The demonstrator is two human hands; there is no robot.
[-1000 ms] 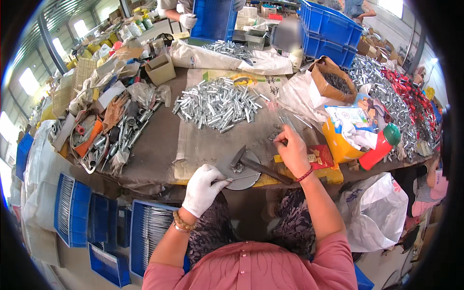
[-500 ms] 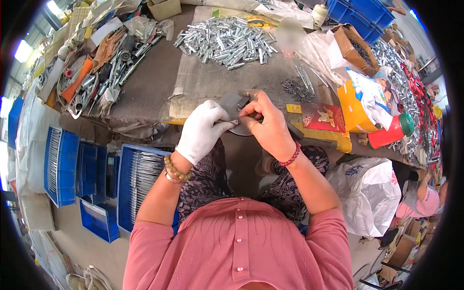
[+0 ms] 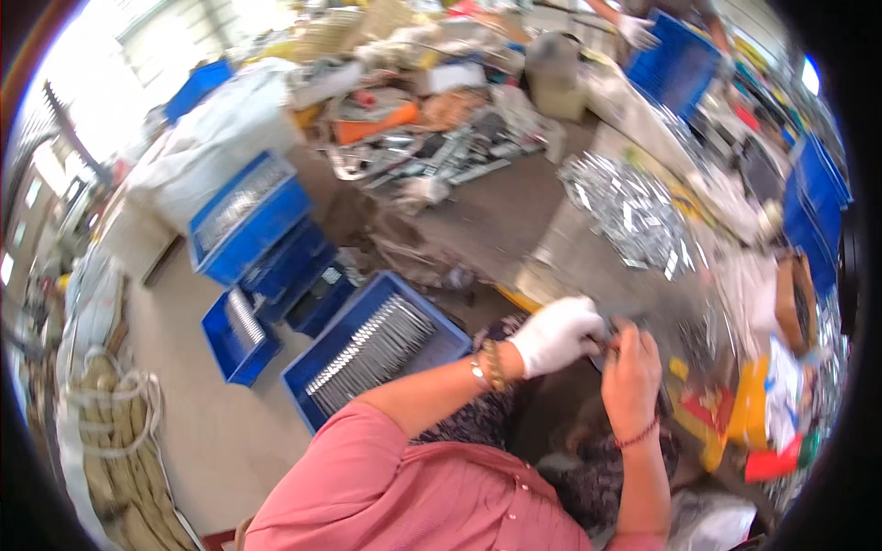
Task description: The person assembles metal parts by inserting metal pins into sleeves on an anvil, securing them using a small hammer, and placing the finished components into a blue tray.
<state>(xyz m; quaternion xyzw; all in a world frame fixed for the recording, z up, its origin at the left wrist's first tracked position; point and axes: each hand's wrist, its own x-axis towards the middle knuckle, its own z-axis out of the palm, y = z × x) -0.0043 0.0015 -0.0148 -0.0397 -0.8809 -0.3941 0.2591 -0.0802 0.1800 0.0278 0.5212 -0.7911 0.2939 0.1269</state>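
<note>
Swung leftward since the earlier frame, the view keeps the gloved left hand [image 3: 559, 338] and bare right hand [image 3: 632, 376] together by the tabletop [image 3: 501, 213] edge, fingers pinched, any held piece too blurred to tell; silver metal cylinders [image 3: 634, 211] heap far, open surface left of them, blue rod crate [image 3: 448, 340] near left

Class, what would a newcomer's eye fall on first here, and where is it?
Probably the pile of silvery metal pieces, glinting on the table right of centre. Below it, the white-gloved left hand and bare right hand are close together. Left of them, a blue tray holds shiny rods.
</note>
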